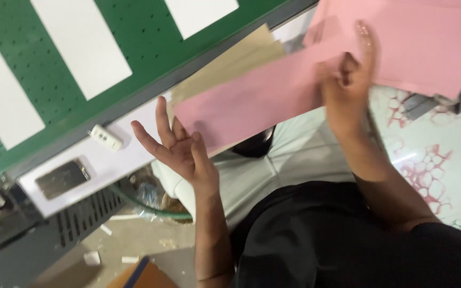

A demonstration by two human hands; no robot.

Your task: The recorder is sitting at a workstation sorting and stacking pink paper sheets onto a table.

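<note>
My right hand (pixel 348 80) grips one end of a long pink paper sheet (pixel 252 98), which stretches leftward across the middle of the view. A tan cardboard piece (pixel 236 58) lies just behind that sheet. My left hand (pixel 180 146) is spread open with fingers apart, right under the pink sheet's left end, holding nothing. A larger stack of pink sheets (pixel 422 37) sits at the upper right, behind my right hand.
A green perforated table (pixel 150 37) carries white rectangular sheets (pixel 81 42). On its white edge ledge (pixel 134 152) lie a phone (pixel 62 177) and a small white remote (pixel 105 137). A bin with scraps (pixel 145 194) stands below. Patterned floor (pixel 438 154) lies at right.
</note>
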